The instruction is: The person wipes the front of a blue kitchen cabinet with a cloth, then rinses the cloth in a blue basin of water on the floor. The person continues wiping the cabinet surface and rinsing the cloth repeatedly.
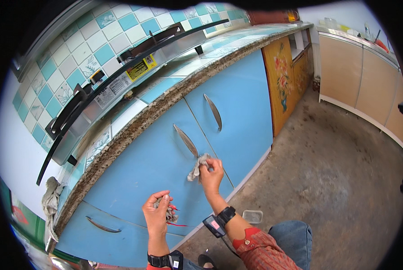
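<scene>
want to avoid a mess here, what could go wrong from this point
The rag in the right hand's grip sits right by the lower end of a handle, so it might snag there. The tub on the floor shows close to the knee and could get knocked. The cloth draped over the counter corner might slide off.

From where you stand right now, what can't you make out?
All in the head view:
- grey-red bundle: partly hidden by the left hand
- grey cloth: partly covered by the right hand
- space hidden by shut blue doors
- beige cabinets: right end cut off by dark rim
</scene>
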`<state>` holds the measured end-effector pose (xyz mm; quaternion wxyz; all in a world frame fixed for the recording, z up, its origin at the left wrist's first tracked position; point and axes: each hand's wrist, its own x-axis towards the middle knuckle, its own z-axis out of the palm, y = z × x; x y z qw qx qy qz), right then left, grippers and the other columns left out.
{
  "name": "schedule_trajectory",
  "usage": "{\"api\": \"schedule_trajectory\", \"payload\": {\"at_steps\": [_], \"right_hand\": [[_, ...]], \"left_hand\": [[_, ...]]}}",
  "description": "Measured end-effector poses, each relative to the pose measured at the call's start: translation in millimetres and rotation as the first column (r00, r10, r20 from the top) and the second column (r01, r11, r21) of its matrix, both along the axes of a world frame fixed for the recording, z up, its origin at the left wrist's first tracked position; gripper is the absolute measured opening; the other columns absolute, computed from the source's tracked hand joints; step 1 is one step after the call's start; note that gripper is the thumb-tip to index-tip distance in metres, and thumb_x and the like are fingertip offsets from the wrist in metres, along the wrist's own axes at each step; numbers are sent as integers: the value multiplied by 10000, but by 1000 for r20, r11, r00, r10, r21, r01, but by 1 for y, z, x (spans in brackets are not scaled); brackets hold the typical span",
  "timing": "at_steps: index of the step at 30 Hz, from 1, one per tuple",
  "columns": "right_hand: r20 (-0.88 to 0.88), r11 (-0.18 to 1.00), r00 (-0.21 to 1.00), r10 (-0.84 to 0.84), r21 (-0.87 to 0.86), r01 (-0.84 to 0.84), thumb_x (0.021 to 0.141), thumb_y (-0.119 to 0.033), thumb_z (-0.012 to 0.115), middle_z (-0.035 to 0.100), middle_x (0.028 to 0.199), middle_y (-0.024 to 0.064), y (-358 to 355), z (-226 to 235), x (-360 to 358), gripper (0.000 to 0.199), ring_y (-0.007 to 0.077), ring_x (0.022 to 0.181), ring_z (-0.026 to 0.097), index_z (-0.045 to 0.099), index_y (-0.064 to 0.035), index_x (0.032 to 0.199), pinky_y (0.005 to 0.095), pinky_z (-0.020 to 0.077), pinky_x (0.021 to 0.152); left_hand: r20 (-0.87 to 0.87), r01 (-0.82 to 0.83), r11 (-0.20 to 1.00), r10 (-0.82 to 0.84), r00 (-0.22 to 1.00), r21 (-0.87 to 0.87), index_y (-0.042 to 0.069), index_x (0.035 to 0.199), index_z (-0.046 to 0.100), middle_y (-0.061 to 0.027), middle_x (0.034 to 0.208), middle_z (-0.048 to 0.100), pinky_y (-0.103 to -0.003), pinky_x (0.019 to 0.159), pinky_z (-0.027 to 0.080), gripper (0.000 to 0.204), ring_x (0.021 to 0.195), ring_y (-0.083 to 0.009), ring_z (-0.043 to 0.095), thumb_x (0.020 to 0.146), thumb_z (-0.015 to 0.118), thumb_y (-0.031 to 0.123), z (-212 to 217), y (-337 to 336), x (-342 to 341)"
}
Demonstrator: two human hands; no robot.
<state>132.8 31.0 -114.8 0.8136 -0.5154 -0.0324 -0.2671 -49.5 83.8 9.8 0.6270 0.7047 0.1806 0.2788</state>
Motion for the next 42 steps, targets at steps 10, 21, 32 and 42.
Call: {"api": "schedule_trajectory", "payload": {"at_steps": [10,21,32,42], "right_hand": [[-120,995,989,88,45,-84,739,11,681,540,851,49,18,36,-28,100,120,688,555,612,8,812,261,476,619],[-436,934,850,296,319,-161,772,-2,671,551,900,45,9,-21,-21,100,124,741,561,588,10,826,291,495,657],[-481,906,804,349,392,-159,772,2,685,589,895,42,13,-20,-28,157,98,735,559,599,-1,903,267,486,634],[-422,892,845,328,432,-131,787,2,671,575,873,29,7,3,-22,84,102,698,551,601,6,834,265,482,619]], "left_hand": [[49,-69,998,70,996,-10,0,1019,644,-84,811,633,-238,457,450,160,542,-93,549,905,643,113,3,8,-6],[75,-77,997,78,994,-10,4,1028,643,-85,812,633,-241,450,449,175,541,-105,558,905,648,129,6,15,-12],[56,-70,998,71,996,-6,4,1016,640,-88,820,628,-245,458,443,165,562,-121,571,902,649,124,5,14,-10],[39,-47,999,46,998,20,-5,1015,639,-90,802,626,-245,461,445,169,559,-126,576,901,652,119,2,11,-10]]}}
